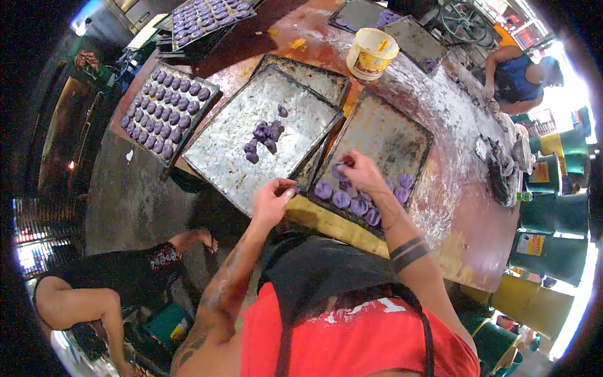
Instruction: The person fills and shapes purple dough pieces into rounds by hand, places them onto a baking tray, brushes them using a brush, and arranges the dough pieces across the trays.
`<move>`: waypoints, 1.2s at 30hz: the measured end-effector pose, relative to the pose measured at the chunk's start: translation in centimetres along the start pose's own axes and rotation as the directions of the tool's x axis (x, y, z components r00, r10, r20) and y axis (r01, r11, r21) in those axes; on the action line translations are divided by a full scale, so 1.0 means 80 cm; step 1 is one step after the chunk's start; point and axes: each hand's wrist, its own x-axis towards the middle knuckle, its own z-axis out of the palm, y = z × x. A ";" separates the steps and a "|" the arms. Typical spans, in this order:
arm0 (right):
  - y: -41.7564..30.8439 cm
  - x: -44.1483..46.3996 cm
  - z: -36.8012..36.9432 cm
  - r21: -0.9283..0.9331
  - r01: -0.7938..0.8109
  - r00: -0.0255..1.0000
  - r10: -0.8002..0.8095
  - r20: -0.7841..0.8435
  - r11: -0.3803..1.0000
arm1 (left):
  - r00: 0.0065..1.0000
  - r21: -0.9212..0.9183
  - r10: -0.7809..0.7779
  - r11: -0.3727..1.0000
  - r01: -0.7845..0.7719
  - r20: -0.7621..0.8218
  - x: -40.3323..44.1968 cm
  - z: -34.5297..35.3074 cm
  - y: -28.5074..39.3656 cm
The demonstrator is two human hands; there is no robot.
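Note:
My right hand (359,172) pinches a flat purple dough piece (339,169) above the near part of a worn metal tray (389,135). Several round purple dough pieces (341,200) with creased tops lie along that tray's near end, just below the hand. My left hand (274,200) is closed at the near edge of a silvery tray (220,144). A small dark bit shows at its fingertips, too small to make out. On the silvery tray sits a loose cluster of dark purple lumps (269,132).
A tray of purple pieces in rows (164,113) stands at left, another filled tray (207,22) behind it. A bucket (372,54) stands on the flour-dusted table (465,239). One person (518,75) is at far right, another (113,283) at lower left.

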 end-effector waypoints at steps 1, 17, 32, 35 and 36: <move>-0.008 0.001 0.010 -0.152 0.058 0.998 -0.056 0.017 0.987 | 1.000 0.008 0.001 1.000 -0.001 0.011 0.002 0.004 0.000; 0.038 -0.056 -0.051 -0.431 0.011 0.874 -0.218 -0.435 0.902 | 0.998 0.121 0.048 0.991 -0.053 0.046 0.010 0.024 -0.001; 0.042 -0.078 -0.100 -0.094 -0.188 0.912 0.138 -0.385 0.978 | 0.986 0.188 0.076 0.977 -0.104 0.150 0.012 0.052 0.030; 0.007 -0.076 -0.082 -0.181 -0.226 0.949 0.174 -0.264 0.957 | 0.984 0.184 0.067 0.978 -0.098 0.167 0.012 0.055 0.029; 0.013 -0.078 -0.071 -0.364 -0.199 0.948 0.084 -0.307 0.910 | 0.984 0.193 0.061 0.977 -0.094 0.170 0.011 0.054 0.029</move>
